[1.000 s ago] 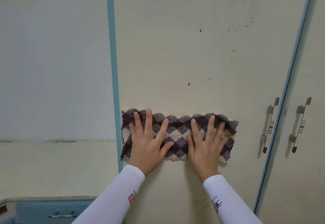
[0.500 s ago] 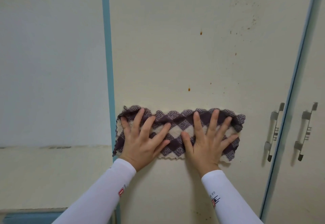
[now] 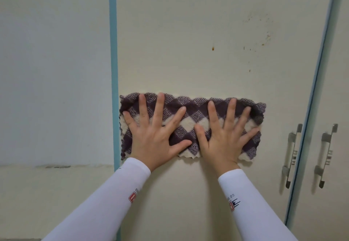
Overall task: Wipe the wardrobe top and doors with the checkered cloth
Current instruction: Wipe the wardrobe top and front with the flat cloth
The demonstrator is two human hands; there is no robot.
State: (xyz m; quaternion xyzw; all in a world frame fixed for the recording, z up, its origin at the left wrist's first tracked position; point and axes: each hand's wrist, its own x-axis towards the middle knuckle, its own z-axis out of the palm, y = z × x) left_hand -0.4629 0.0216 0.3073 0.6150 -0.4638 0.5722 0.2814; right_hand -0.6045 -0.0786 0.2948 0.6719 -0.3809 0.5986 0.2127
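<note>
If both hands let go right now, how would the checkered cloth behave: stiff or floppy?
Probably floppy: the checkered cloth has wavy, crinkled edges. It would likely drop, since only the left hand and right hand, fingers spread, press it against the upright wardrobe door. It looks thin, so probably light.

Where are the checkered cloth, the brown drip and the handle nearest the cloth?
checkered cloth (image 3: 195, 108): head view, bare fabric at its upper middle.
brown drip (image 3: 213, 48): head view, centre of the drop.
nearest handle (image 3: 292, 154): head view, midway along its bar.
</note>
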